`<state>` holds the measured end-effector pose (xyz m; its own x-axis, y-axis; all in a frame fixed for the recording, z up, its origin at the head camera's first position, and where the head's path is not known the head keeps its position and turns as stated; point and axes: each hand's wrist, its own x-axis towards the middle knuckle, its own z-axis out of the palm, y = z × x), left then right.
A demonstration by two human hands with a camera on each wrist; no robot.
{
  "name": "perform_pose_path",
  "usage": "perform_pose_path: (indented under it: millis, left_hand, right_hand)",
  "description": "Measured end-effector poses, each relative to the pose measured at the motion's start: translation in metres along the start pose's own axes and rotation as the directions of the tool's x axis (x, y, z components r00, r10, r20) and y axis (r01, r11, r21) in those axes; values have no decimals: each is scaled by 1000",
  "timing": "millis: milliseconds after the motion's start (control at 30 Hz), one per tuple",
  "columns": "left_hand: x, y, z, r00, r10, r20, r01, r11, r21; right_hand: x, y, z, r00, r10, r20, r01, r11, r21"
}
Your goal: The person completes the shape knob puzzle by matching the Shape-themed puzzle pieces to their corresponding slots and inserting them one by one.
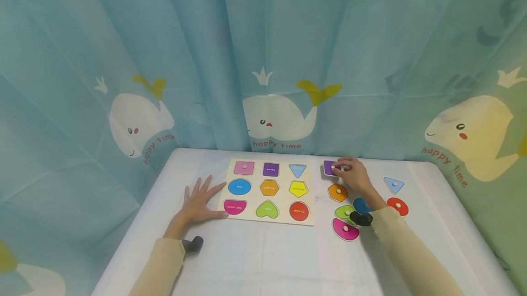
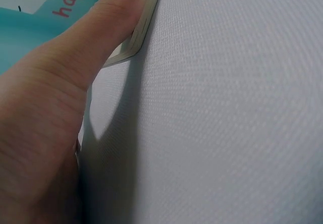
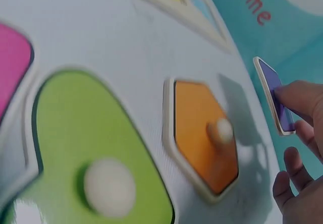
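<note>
"What is your right hand doing?"

"My right hand (image 1: 357,178) pinches the purple square (image 1: 328,168) between thumb and fingers. It's tilted up off the table (image 1: 263,259), close to the far edge and just outside the right edge of the puzzle board (image 1: 255,179)."

"And the left?"

"My left hand (image 1: 197,204) is spread flat with fingers fanned out, my thumb resting on the board's near left corner."

"Where does the board lie?"

"Near the table's far edge, left of its middle. A pink piece (image 1: 244,168) sits in the board's far left corner."

"Other pieces?"

"Right of the board, going from my right hand toward the near edge: the orange hexagon (image 1: 338,192), the green heart (image 1: 341,211), then the magenta half-round (image 1: 346,229). The blue oval (image 1: 360,205) is partly hidden by my right arm. Nearer the table's right edge lie the light blue triangle (image 1: 394,185) and the red circle (image 1: 397,206); the triangle is closer to the far edge."
</note>
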<state>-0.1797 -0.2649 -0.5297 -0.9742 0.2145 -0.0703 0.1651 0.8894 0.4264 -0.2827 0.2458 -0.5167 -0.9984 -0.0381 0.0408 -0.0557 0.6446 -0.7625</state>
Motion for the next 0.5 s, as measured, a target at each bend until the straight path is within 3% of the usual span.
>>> perform_pose_path:
  millis: [500]
  left_hand:
    - [-1, 3, -2, 1000, -7, 4, 7, 1000, -13]
  right_hand:
    - [1, -46, 22, 998, -68, -15, 69, 995, 69]
